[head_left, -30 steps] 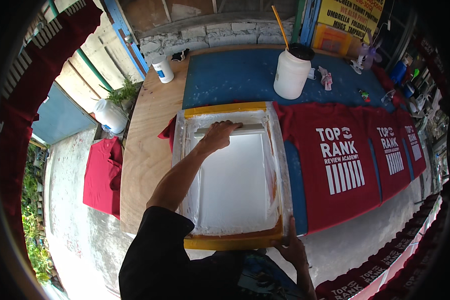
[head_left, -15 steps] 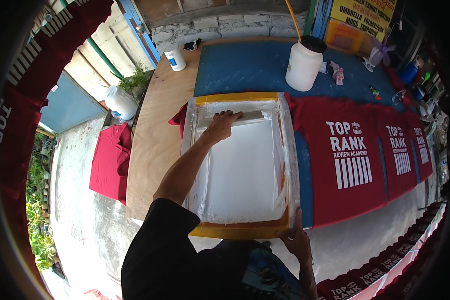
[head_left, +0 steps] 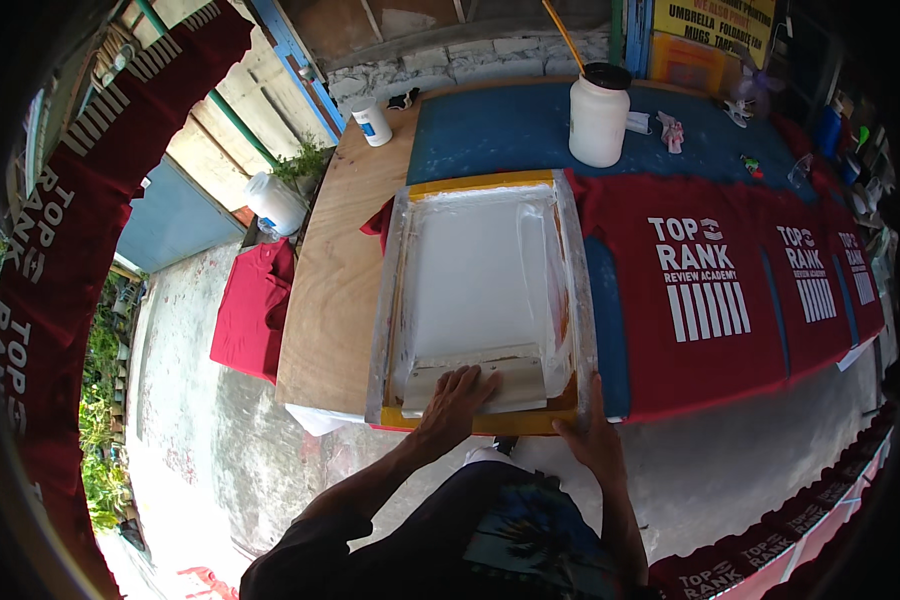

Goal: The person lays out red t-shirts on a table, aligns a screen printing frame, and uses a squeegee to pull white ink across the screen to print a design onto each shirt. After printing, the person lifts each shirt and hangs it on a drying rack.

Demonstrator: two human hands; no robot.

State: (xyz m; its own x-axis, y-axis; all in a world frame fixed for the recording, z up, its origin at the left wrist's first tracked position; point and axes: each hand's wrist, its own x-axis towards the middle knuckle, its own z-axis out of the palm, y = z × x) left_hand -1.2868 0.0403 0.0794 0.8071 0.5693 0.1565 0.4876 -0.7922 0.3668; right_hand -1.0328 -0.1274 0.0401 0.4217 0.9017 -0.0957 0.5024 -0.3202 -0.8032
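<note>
1. Printing screen (head_left: 485,300): rectangular frame, white mesh, yellow tape at near and far ends; lies flat on the desk (head_left: 335,300), over a red shirt.
2. White plastic jar (head_left: 598,115), black lid: stands upright on the blue mat, beyond the screen.
3. Small white bottle with blue label (head_left: 373,122): far left corner of the desk.
4. Yellow sign (head_left: 725,20) with dark lettering: on the far wall, upper right.
5. White jug (head_left: 275,203): off the desk's left edge.
</note>
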